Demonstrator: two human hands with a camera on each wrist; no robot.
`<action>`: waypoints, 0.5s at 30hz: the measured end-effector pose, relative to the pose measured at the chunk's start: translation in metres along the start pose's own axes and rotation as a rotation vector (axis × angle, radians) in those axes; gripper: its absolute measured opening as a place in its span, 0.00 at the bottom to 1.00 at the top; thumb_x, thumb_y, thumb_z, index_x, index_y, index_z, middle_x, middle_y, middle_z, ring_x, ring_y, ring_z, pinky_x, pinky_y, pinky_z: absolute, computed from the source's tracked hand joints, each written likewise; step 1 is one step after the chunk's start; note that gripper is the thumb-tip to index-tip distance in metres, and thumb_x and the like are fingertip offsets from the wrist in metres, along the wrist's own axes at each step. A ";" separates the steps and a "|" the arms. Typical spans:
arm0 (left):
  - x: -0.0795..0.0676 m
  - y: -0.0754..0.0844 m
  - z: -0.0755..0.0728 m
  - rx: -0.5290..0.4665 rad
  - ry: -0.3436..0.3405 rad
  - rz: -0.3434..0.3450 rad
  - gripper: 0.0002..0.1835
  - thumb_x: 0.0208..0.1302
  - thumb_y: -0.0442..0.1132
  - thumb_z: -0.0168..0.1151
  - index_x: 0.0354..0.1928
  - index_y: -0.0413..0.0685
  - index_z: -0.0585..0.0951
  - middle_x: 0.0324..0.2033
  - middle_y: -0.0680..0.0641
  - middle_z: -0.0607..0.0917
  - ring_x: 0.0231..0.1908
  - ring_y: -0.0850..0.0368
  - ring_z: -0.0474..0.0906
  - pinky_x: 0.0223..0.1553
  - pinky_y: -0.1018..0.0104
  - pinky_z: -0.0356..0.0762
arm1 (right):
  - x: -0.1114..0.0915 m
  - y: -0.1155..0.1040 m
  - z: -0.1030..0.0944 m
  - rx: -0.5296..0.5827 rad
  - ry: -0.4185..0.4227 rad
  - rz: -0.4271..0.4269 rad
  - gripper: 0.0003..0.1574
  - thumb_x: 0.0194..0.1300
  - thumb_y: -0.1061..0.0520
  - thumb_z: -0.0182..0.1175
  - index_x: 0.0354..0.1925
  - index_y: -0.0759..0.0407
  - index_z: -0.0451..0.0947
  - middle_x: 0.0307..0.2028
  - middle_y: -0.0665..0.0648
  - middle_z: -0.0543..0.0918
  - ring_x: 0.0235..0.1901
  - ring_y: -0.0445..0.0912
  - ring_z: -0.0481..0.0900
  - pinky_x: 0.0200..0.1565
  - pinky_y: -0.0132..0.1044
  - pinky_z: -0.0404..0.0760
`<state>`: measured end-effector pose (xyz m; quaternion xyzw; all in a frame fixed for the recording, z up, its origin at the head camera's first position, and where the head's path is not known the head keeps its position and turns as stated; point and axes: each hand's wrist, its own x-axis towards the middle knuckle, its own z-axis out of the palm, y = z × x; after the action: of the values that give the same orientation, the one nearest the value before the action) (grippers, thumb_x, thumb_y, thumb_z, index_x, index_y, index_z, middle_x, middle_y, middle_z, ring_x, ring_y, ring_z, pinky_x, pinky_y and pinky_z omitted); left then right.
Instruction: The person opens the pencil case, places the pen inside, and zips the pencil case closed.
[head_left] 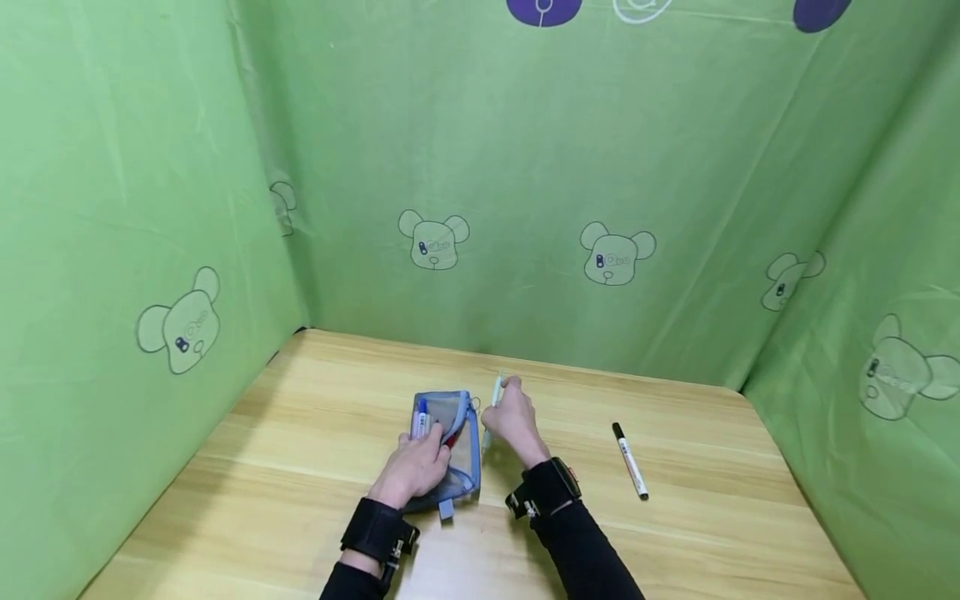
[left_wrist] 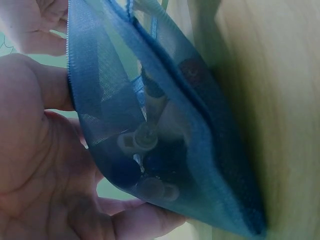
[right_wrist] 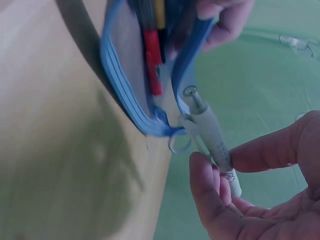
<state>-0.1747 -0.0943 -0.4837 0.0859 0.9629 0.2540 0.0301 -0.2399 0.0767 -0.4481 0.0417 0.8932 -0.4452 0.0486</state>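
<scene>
A blue mesh pencil case lies on the table with its zipper side unzipped. My left hand grips one edge of its opening, thumb and fingers on either side of the mesh. Inside are several pens, among them a red pen and a blue-capped marker. Between thumb and fingertips, my right hand pinches a pale click pen just right of the case. In the right wrist view, the pen's button end points at the case mouth, close to the zipper ring.
To the right, a white marker with black ends lies on the wooden table. Green cloth walls with bear prints enclose the table at the back and both sides. A small grey tab sticks out from the case's near end.
</scene>
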 end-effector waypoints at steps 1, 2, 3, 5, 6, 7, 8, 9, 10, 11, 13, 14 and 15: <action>0.000 0.000 0.000 -0.002 0.003 0.004 0.19 0.75 0.44 0.48 0.61 0.42 0.73 0.57 0.37 0.85 0.46 0.36 0.75 0.46 0.45 0.76 | 0.000 0.000 0.002 0.005 -0.001 0.003 0.48 0.48 0.72 0.56 0.70 0.62 0.60 0.29 0.60 0.78 0.19 0.44 0.70 0.19 0.32 0.70; 0.000 0.000 0.000 -0.002 0.003 0.006 0.19 0.75 0.44 0.48 0.61 0.42 0.73 0.57 0.37 0.85 0.46 0.36 0.75 0.46 0.45 0.76 | -0.001 0.001 0.005 0.010 -0.003 -0.001 0.48 0.48 0.72 0.57 0.70 0.62 0.60 0.29 0.59 0.78 0.18 0.44 0.70 0.19 0.32 0.70; -0.001 0.000 0.001 -0.004 0.003 0.008 0.19 0.75 0.43 0.48 0.61 0.42 0.73 0.58 0.37 0.85 0.46 0.35 0.76 0.47 0.45 0.76 | -0.001 0.001 0.007 0.016 -0.006 0.000 0.48 0.47 0.72 0.57 0.69 0.62 0.60 0.28 0.59 0.78 0.19 0.44 0.70 0.19 0.32 0.70; -0.001 0.000 0.001 -0.005 0.002 0.007 0.20 0.75 0.44 0.48 0.62 0.42 0.73 0.59 0.37 0.84 0.47 0.34 0.76 0.47 0.44 0.77 | -0.002 0.002 0.011 0.027 -0.010 -0.003 0.48 0.48 0.72 0.58 0.69 0.61 0.60 0.27 0.58 0.77 0.19 0.44 0.69 0.19 0.32 0.69; -0.002 0.000 0.001 -0.007 0.000 0.006 0.20 0.75 0.44 0.48 0.62 0.42 0.73 0.60 0.37 0.84 0.47 0.34 0.76 0.47 0.44 0.77 | -0.003 0.002 0.013 0.029 -0.015 -0.001 0.48 0.48 0.72 0.58 0.69 0.61 0.60 0.26 0.57 0.77 0.18 0.44 0.69 0.19 0.32 0.69; -0.002 0.000 0.001 -0.008 -0.002 0.002 0.20 0.75 0.44 0.48 0.63 0.42 0.73 0.59 0.37 0.84 0.46 0.34 0.76 0.47 0.44 0.77 | -0.003 0.002 0.015 0.033 -0.020 0.000 0.48 0.48 0.72 0.58 0.69 0.60 0.59 0.26 0.57 0.76 0.18 0.44 0.68 0.19 0.32 0.69; -0.002 0.000 0.001 -0.006 -0.004 0.000 0.20 0.75 0.44 0.48 0.63 0.42 0.73 0.59 0.37 0.84 0.46 0.35 0.75 0.47 0.44 0.77 | -0.004 0.002 0.016 0.038 -0.028 0.000 0.48 0.49 0.72 0.58 0.69 0.60 0.59 0.26 0.57 0.76 0.18 0.44 0.68 0.19 0.32 0.69; -0.001 0.000 0.001 -0.005 -0.001 0.003 0.20 0.75 0.43 0.48 0.62 0.42 0.73 0.58 0.37 0.85 0.45 0.35 0.75 0.46 0.44 0.76 | -0.004 0.002 0.018 0.038 -0.033 0.001 0.47 0.50 0.72 0.59 0.69 0.60 0.59 0.26 0.56 0.76 0.18 0.43 0.68 0.19 0.32 0.69; -0.001 0.000 0.000 -0.003 0.000 0.004 0.19 0.75 0.43 0.48 0.62 0.42 0.73 0.57 0.37 0.85 0.45 0.35 0.76 0.46 0.45 0.76 | -0.005 0.002 0.019 0.036 -0.036 -0.001 0.47 0.50 0.71 0.59 0.69 0.60 0.59 0.25 0.56 0.75 0.18 0.43 0.68 0.19 0.32 0.69; 0.000 0.000 0.000 -0.003 0.000 0.005 0.20 0.75 0.43 0.48 0.62 0.41 0.73 0.57 0.36 0.85 0.45 0.34 0.76 0.46 0.44 0.76 | -0.006 0.002 0.021 0.038 -0.041 -0.003 0.47 0.50 0.71 0.59 0.69 0.60 0.59 0.25 0.56 0.75 0.18 0.43 0.68 0.19 0.32 0.69; 0.001 -0.001 0.000 0.000 0.002 0.009 0.19 0.75 0.43 0.48 0.62 0.41 0.72 0.57 0.36 0.85 0.48 0.33 0.76 0.48 0.44 0.76 | -0.008 0.003 0.024 0.040 -0.048 -0.013 0.48 0.50 0.71 0.59 0.69 0.61 0.58 0.25 0.56 0.75 0.18 0.43 0.68 0.19 0.32 0.69; 0.001 -0.001 0.000 0.000 0.001 0.012 0.20 0.76 0.43 0.48 0.62 0.40 0.72 0.58 0.35 0.84 0.50 0.32 0.77 0.50 0.43 0.76 | -0.009 0.003 0.025 0.037 -0.051 -0.017 0.47 0.50 0.71 0.59 0.69 0.61 0.58 0.26 0.56 0.75 0.18 0.43 0.69 0.20 0.32 0.70; 0.001 -0.001 0.000 -0.001 0.000 0.013 0.20 0.76 0.43 0.48 0.62 0.40 0.72 0.59 0.35 0.84 0.52 0.30 0.77 0.53 0.42 0.75 | -0.010 0.004 0.027 0.035 -0.053 -0.024 0.47 0.50 0.71 0.59 0.69 0.61 0.58 0.26 0.56 0.76 0.18 0.43 0.69 0.20 0.32 0.70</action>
<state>-0.1759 -0.0950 -0.4842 0.0924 0.9622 0.2546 0.0286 -0.2277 0.0574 -0.4662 0.0201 0.8841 -0.4622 0.0664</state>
